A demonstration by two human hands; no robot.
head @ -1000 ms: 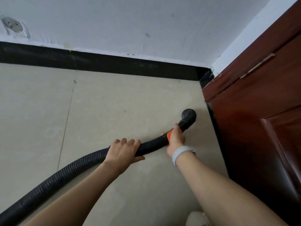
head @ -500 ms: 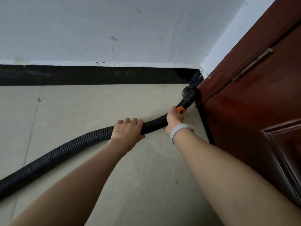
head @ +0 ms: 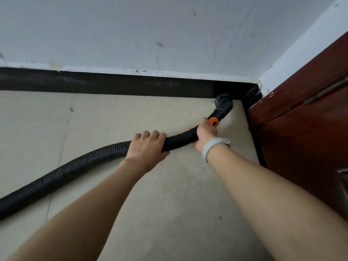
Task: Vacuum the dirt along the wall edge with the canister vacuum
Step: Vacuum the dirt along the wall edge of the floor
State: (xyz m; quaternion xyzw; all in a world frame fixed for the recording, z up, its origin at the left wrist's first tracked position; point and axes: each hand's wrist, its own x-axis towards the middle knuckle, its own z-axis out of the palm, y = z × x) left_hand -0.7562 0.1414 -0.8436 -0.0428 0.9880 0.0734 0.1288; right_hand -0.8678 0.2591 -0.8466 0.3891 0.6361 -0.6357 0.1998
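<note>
A black ribbed vacuum hose [head: 62, 176] runs from the lower left across the beige floor to a smooth black handle tube with an orange collar [head: 213, 121]. Its round black nozzle [head: 223, 102] presses against the black baseboard [head: 113, 84] close to the corner. My left hand [head: 147, 147] is wrapped over the tube where the ribs end. My right hand [head: 205, 133], with a grey wristband, grips the tube just behind the orange collar. The canister is out of view.
A white scuffed wall [head: 150, 34] rises above the baseboard. A dark red wooden door [head: 305, 129] stands along the right side, meeting the corner. Beige floor tiles [head: 169, 204] with thin seams and small dark specks spread below my arms.
The nozzle has moved from the open floor beside the door up into the corner, and now sits at the baseboard slightly left of the door. Both hands kept their grip.
</note>
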